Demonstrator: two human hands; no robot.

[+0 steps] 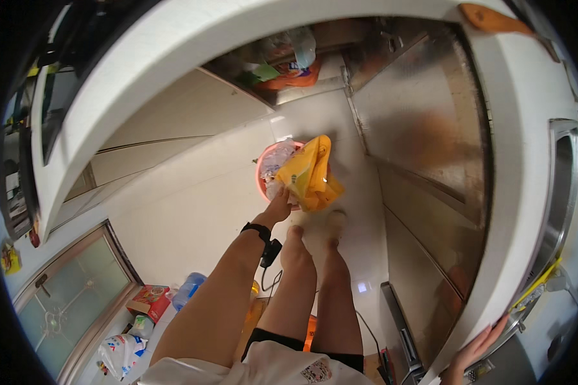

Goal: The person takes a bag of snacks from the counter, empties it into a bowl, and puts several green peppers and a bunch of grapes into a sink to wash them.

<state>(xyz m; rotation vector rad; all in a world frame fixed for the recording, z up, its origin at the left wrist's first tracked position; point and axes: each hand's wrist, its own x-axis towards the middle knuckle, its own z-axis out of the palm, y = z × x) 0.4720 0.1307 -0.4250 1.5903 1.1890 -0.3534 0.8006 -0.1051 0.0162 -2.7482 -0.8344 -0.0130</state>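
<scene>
My left hand [278, 208] reaches down at the middle of the view, its fingers closed at the near left edge of a yellow plastic bag [308, 173]. The crumpled bag covers the right side of a pink waste bin [259, 180] and reaches past its rim. Clear plastic wrappers [275, 158] fill the part of the bin that shows. A black strap with a small device [265, 240] is around my left wrist. At the lower right, my right hand [477, 349] rests on the white countertop edge [503, 269], fingers extended, holding nothing visible.
An open lower cabinet [289, 91] with bags inside lies ahead, beside a shiny cabinet door [414, 120]. A metal sink [561, 178] is at right. A glass-paneled door [72, 303], red box [151, 301] and blue water bottle [189, 290] are at lower left. Cables trail near my legs.
</scene>
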